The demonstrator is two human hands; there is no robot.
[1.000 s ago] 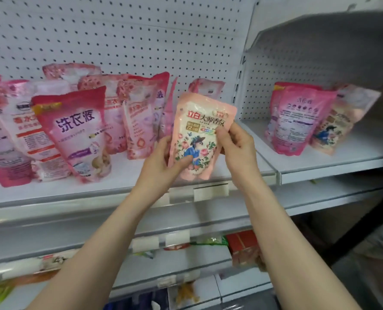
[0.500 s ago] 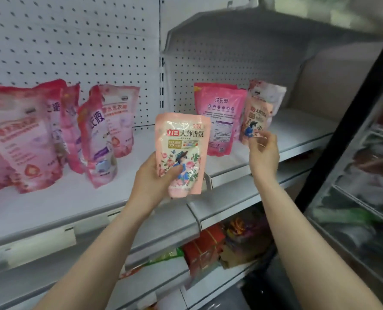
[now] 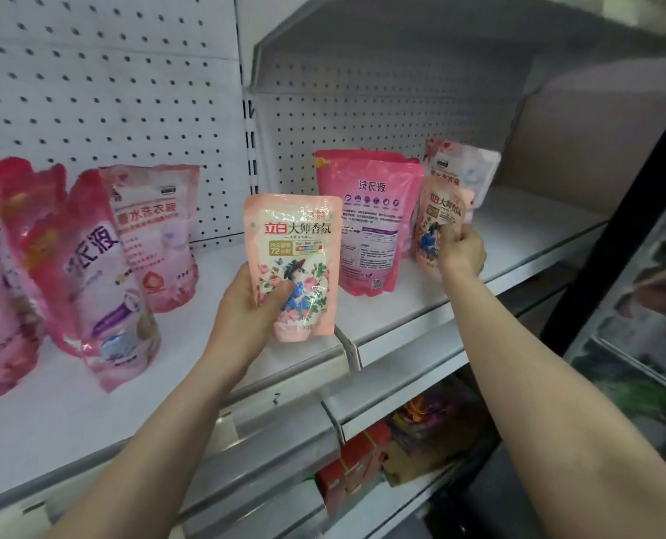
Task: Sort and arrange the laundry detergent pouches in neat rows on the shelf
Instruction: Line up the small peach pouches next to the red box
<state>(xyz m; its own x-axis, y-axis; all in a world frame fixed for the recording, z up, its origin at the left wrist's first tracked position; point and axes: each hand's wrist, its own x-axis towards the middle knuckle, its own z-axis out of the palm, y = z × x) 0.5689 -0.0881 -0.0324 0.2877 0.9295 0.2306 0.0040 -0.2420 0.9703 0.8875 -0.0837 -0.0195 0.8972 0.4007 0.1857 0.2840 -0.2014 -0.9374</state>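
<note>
A white metal shelf (image 3: 421, 317) with a perforated back panel (image 3: 109, 91) runs across the view in two sections, the right one set a little further back. On the left section stands a crowded group of pink detergent pouches (image 3: 102, 266), some leaning at angles, one pale pouch with a strawberry mark (image 3: 156, 235) upright behind them. On the right section a deep pink pouch (image 3: 370, 223) stands with its printed back facing out, and a whitish pouch (image 3: 463, 165) is tucked behind at its right. The left hand (image 3: 246, 309) holds a peach floral pouch (image 3: 294, 262) upright in front of the shelf edge, clear of the board, its fingers (image 3: 275, 299) pinching the lower left corner with the thumb across the front. The right hand (image 3: 462, 250) reaches to a second peach floral pouch (image 3: 438, 223) that stands just beside the deep pink one, fingers curled around its right edge, gripping it. Below, lower shelves carry red boxes (image 3: 358, 461), blurred.
</note>
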